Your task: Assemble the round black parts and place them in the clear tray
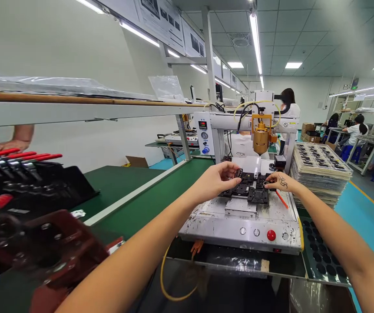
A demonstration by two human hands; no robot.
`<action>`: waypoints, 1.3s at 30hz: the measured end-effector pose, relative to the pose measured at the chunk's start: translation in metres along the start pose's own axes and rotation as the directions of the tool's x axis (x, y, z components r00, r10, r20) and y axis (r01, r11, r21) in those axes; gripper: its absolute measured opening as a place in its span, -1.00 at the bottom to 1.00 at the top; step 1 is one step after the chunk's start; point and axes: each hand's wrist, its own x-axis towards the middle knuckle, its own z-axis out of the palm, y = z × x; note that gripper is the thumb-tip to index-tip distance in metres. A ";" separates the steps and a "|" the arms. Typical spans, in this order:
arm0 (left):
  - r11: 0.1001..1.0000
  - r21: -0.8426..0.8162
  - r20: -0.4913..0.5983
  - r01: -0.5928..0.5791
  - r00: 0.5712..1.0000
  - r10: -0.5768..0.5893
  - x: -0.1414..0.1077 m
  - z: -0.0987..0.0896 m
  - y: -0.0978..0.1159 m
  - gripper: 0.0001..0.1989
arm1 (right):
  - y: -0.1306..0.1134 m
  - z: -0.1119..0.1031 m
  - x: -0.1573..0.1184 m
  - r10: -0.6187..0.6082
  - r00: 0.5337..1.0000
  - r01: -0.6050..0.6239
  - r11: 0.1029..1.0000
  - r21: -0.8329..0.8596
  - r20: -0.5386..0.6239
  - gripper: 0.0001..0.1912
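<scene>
"Between your hands, what lies there?"

"You have a black fixture there, made of several plates, on the white benchtop machine. The brass-coloured head hangs above and beyond your fingers."

"How is your left hand set?"

"Narrow: your thumb and fingers are closed on a small black part, raised just over the fixture's left side. Its exact shape is too small to tell."

"And your right hand?"

"Your fingertips are close together, touching the fixture's right side. You can't tell from here whether they pinch a piece or only rest on it. Just nearer you than that hand lies a thin orange-red strip; to its right stands a stack of trays."

"How should the small part handle?"

"Probably light and stiff, perhaps easily scratched or dropped. Take it by its outer edge, gently. The fixture looks rigid and heavier, so steady it by a plate's rim."
</scene>
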 end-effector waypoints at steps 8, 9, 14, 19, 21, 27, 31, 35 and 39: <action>0.982 0.190 -0.114 -0.016 0.993 0.038 -0.082 -0.001 0.018 -0.67 | -0.003 0.009 -0.003 -0.055 0.998 0.052 0.994 -0.098 -0.029 -0.78; 0.972 0.233 -0.139 -0.021 0.989 0.055 -0.092 0.001 0.019 -0.66 | -0.003 0.010 -0.003 -0.056 0.998 0.052 0.993 -0.109 -0.040 -0.79; 0.945 0.324 -0.205 -0.054 0.971 0.126 -0.127 0.025 0.019 -0.64 | -0.008 0.014 0.000 -0.067 0.991 0.049 0.987 -0.150 -0.119 -0.85; 0.974 0.223 -0.128 -0.042 0.989 0.072 -0.146 0.060 0.010 -0.64 | -0.021 0.018 -0.039 -0.094 0.934 0.032 0.983 -0.183 -0.344 -0.71; 0.982 0.190 -0.049 -0.014 0.999 0.024 -0.159 0.076 -0.004 -0.65 | -0.026 0.023 -0.079 -0.100 0.901 0.022 0.982 -0.185 -0.423 -0.69; 0.966 0.252 0.224 0.054 0.968 -0.112 -0.206 0.129 -0.078 -0.59 | -0.026 0.066 -0.207 -0.085 0.825 -0.060 0.970 -0.237 -0.558 -0.71; 0.964 0.266 0.267 -0.004 0.961 -0.070 -0.220 0.149 -0.113 -0.57 | -0.029 0.095 -0.235 -0.081 0.761 -0.145 0.946 -0.291 -0.643 -0.68; 0.965 0.260 0.288 -0.037 0.957 -0.041 -0.240 0.155 -0.115 -0.55 | -0.050 0.126 -0.247 -0.137 0.781 -0.004 0.975 -0.224 -0.609 -0.86; 0.960 0.270 0.293 -0.081 0.956 -0.002 -0.258 0.156 -0.099 -0.52 | -0.070 0.173 -0.250 -0.210 0.937 0.200 0.978 -0.063 -0.278 -0.90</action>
